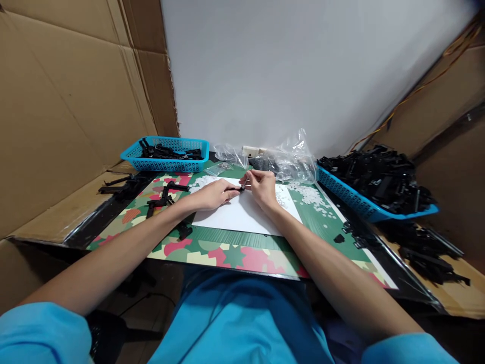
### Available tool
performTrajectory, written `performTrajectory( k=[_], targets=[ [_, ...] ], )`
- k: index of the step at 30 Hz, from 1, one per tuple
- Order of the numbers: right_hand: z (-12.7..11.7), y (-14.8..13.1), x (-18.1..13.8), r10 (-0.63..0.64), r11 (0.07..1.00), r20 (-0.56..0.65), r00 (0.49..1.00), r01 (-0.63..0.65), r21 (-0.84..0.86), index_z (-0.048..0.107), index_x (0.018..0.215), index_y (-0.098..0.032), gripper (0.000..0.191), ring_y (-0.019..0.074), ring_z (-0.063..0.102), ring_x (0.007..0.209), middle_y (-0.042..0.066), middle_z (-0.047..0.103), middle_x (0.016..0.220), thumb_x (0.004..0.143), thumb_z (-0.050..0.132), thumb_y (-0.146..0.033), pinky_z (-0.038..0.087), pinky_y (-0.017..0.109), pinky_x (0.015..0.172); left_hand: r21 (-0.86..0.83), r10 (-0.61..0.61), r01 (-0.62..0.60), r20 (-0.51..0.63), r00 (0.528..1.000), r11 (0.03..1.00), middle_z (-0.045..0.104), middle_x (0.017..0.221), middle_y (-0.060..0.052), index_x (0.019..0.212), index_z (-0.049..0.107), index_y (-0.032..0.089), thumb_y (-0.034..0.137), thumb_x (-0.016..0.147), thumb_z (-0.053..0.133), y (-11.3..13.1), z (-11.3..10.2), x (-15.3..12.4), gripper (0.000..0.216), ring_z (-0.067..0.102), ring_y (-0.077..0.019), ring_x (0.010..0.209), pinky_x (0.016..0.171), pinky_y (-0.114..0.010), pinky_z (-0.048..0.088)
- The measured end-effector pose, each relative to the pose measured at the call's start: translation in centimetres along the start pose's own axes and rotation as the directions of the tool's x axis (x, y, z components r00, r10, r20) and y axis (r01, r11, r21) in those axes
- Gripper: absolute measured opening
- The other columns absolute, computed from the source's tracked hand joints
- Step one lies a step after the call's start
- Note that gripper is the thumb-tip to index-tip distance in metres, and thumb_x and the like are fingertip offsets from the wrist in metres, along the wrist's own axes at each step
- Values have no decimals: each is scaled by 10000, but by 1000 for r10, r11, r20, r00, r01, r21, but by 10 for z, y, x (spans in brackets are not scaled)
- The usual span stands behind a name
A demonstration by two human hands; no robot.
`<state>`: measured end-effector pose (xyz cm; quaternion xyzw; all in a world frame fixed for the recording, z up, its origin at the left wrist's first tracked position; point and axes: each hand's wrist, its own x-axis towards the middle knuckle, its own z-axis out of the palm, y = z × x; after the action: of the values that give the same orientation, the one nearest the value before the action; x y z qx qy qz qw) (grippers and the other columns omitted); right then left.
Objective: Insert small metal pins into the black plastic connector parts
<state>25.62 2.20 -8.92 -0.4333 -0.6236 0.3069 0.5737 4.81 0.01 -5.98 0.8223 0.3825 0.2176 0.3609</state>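
Observation:
Both my hands meet over a white sheet (242, 215) on the patterned table mat. My left hand (215, 194) is closed around a small black plastic part (239, 188), holding it by its left end. My right hand (262, 186) pinches a thin small piece against the right end of that part; I cannot make out what the piece is. Small white bits (312, 196) lie scattered to the right of the sheet and more behind my left hand.
A blue basket (166, 154) with black parts stands at the back left. A second blue basket (373, 189) heaped with black parts stands at the right. Clear plastic bags (288, 159) lie behind. Loose black parts (162, 197) lie left of the sheet. Cardboard walls stand on both sides.

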Motion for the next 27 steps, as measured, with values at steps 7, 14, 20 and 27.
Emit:
performTrajectory(
  k=[7, 14, 20, 27],
  targets=[
    [-10, -1, 5, 55, 998, -42, 998, -53, 45, 715, 797, -182, 478, 260, 788, 810, 142, 804, 872, 912, 687, -645, 687, 381, 737, 122, 13, -15, 20, 1000, 992, 709, 807, -54, 1149, 775, 147, 482, 1036, 551, 2, -1, -1, 419, 594, -179, 709, 679, -292, 397],
    [-8, 0, 2, 54, 997, 48, 997, -57, 53, 737, 818, -166, 482, 276, 791, 817, 147, 802, 873, 905, 714, -640, 689, 404, 763, 99, 26, -28, 25, 999, 995, 696, 783, -47, 1109, 768, 149, 476, 1038, 540, 3, -1, -1, 404, 581, -179, 679, 651, -298, 383],
    [-8, 1, 1, 43, 993, 56, 998, -49, 111, 742, 789, -157, 435, 272, 783, 805, 146, 793, 857, 890, 761, -579, 685, 410, 777, 82, 17, -18, 20, 1000, 997, 670, 772, -43, 1049, 751, 145, 502, 1040, 549, -1, 0, 1, 410, 589, -180, 691, 664, -300, 398],
    [-2, 7, -2, 140, 976, 4, 990, -139, 170, 737, 814, -160, 472, 282, 802, 874, 168, 812, 925, 871, 745, -628, 676, 406, 828, 76, 17, -16, -14, 1000, 997, 629, 675, -35, 944, 726, 159, 569, 1043, 526, 1, 1, -1, 467, 546, -179, 626, 659, -317, 398]
  ],
)
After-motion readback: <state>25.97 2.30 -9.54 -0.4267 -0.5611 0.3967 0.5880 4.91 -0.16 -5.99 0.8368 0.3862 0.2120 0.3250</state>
